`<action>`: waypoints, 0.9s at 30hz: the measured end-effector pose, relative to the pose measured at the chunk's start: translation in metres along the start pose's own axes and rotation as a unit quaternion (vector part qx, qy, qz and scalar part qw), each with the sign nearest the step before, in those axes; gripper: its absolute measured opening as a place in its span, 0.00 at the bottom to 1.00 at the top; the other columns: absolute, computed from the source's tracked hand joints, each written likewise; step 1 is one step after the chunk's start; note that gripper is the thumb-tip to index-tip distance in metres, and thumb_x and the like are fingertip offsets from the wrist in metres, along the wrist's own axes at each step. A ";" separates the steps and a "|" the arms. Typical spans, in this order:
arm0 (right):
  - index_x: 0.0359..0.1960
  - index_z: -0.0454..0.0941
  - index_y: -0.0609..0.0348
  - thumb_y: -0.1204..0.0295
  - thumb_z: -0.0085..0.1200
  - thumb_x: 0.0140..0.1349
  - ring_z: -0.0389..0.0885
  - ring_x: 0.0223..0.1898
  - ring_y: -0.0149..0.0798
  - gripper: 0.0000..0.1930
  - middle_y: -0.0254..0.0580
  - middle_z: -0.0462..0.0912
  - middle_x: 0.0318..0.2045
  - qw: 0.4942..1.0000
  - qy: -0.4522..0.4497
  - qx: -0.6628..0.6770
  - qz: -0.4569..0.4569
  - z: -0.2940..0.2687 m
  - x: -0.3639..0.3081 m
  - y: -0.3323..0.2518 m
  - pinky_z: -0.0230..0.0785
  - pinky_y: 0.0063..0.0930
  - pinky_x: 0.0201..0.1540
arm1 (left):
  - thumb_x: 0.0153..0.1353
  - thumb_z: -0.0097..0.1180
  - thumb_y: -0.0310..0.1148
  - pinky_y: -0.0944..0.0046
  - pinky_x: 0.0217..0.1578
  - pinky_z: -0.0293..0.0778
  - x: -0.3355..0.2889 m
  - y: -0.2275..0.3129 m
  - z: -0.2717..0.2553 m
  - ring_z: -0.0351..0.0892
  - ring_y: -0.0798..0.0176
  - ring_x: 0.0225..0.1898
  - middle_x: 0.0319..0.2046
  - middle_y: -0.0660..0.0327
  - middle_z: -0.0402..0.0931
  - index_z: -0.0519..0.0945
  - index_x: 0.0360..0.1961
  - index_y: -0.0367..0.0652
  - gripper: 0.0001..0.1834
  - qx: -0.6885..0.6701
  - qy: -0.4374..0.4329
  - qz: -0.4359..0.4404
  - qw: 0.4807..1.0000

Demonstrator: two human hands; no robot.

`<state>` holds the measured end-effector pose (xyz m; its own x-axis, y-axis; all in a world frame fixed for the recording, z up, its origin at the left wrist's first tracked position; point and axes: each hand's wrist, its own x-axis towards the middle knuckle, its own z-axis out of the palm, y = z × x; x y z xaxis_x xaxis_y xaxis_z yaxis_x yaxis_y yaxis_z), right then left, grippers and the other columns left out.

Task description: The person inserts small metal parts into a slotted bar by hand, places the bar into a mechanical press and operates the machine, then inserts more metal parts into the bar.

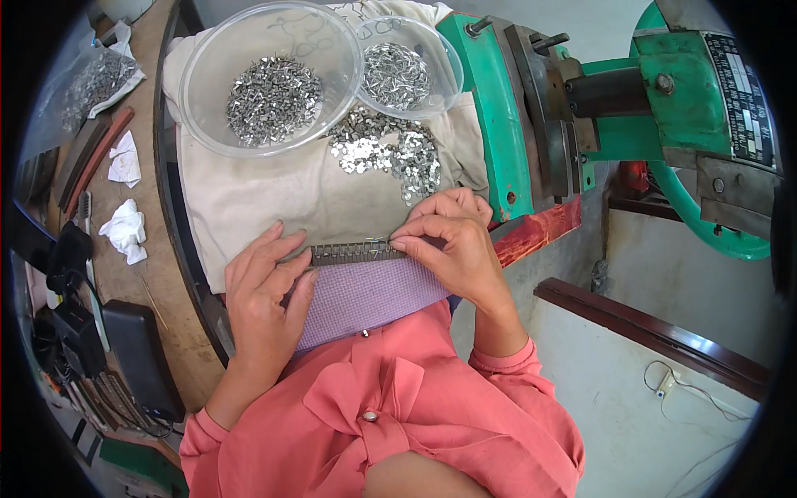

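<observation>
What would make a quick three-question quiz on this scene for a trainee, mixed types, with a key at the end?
1. Multiple choice: where is the dark slotted strip?
a) on the wooden table at the left
b) between the left hand and the right hand
c) on the floor

2. True or false: the larger clear tub stands to the right of the smaller clear tub.

3. Fill in the colour: the machine at the right is painted mostly ____.

Key: 1. b; 2. false, it stands to the left; 3. green.
</observation>
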<state>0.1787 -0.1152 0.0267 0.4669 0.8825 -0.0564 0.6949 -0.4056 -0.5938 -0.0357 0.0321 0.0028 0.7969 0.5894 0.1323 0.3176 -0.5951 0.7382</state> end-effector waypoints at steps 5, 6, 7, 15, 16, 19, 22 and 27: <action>0.30 0.91 0.49 0.66 0.71 0.53 0.73 0.47 0.37 0.05 0.25 0.82 0.34 1.000 -0.019 0.019 -0.002 0.001 0.001 0.003 0.52 0.38 0.56 | 0.50 0.69 0.22 0.53 0.59 0.67 0.000 -0.001 0.000 0.77 0.50 0.61 0.50 0.58 0.83 0.87 0.39 0.37 0.12 -0.001 -0.002 -0.003 1.000; 0.30 0.91 0.49 0.66 0.71 0.53 0.73 0.47 0.37 0.05 0.25 0.82 0.34 1.000 -0.017 0.019 -0.002 0.001 0.000 0.002 0.52 0.38 0.56 | 0.50 0.69 0.22 0.53 0.59 0.67 0.000 -0.001 0.000 0.77 0.50 0.61 0.50 0.58 0.83 0.87 0.39 0.37 0.12 -0.001 -0.002 -0.003 1.000; 0.30 0.90 0.49 0.65 0.71 0.52 0.73 0.46 0.36 0.06 0.25 0.82 0.33 1.000 -0.011 0.016 -0.002 0.002 0.000 0.001 0.51 0.38 0.56 | 0.50 0.69 0.22 0.53 0.59 0.67 -0.001 -0.001 0.000 0.77 0.50 0.61 0.50 0.58 0.83 0.87 0.39 0.37 0.12 -0.002 -0.002 -0.003 1.000; 0.28 0.91 0.46 0.62 0.73 0.50 0.72 0.45 0.33 0.06 0.22 0.80 0.31 1.000 0.011 -0.018 0.009 0.004 0.004 -0.004 0.51 0.34 0.57 | 0.50 0.69 0.21 0.54 0.59 0.67 0.000 -0.002 0.000 0.77 0.49 0.61 0.50 0.58 0.83 0.87 0.39 0.37 0.13 -0.001 -0.003 0.000 1.000; 0.28 0.91 0.45 0.62 0.73 0.50 0.72 0.45 0.32 0.07 0.22 0.80 0.31 1.000 -0.002 -0.009 0.012 0.002 0.005 -0.004 0.51 0.34 0.57 | 0.50 0.69 0.21 0.54 0.59 0.67 0.000 -0.002 0.000 0.77 0.49 0.61 0.50 0.58 0.83 0.87 0.39 0.37 0.13 -0.001 -0.004 -0.001 1.000; 0.28 0.91 0.45 0.62 0.74 0.49 0.72 0.44 0.32 0.07 0.22 0.80 0.30 1.000 -0.012 0.006 0.011 0.001 0.005 0.001 0.51 0.34 0.56 | 0.50 0.69 0.21 0.54 0.59 0.67 0.000 -0.003 0.001 0.77 0.49 0.61 0.50 0.58 0.83 0.87 0.39 0.37 0.13 0.001 -0.004 0.002 1.000; 0.28 0.91 0.45 0.62 0.74 0.48 0.72 0.43 0.32 0.07 0.22 0.80 0.30 1.000 -0.003 0.008 0.008 0.001 0.004 -0.001 0.51 0.34 0.56 | 0.50 0.68 0.21 0.54 0.59 0.67 0.001 -0.001 0.000 0.77 0.49 0.61 0.50 0.58 0.83 0.87 0.39 0.37 0.13 0.001 -0.006 0.001 1.000; 0.28 0.90 0.48 0.63 0.74 0.48 0.73 0.43 0.35 0.08 0.25 0.80 0.30 1.000 0.008 0.013 0.006 0.003 0.005 -0.001 0.52 0.37 0.55 | 0.50 0.68 0.21 0.54 0.59 0.67 0.000 -0.001 0.000 0.77 0.49 0.61 0.50 0.58 0.83 0.87 0.39 0.37 0.13 0.002 -0.004 0.000 1.000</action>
<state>0.1790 -0.1102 0.0246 0.4835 0.8739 -0.0508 0.6751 -0.4092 -0.6138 -0.0357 0.0327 0.0018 0.8015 0.5844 0.1268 0.3189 -0.5971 0.7361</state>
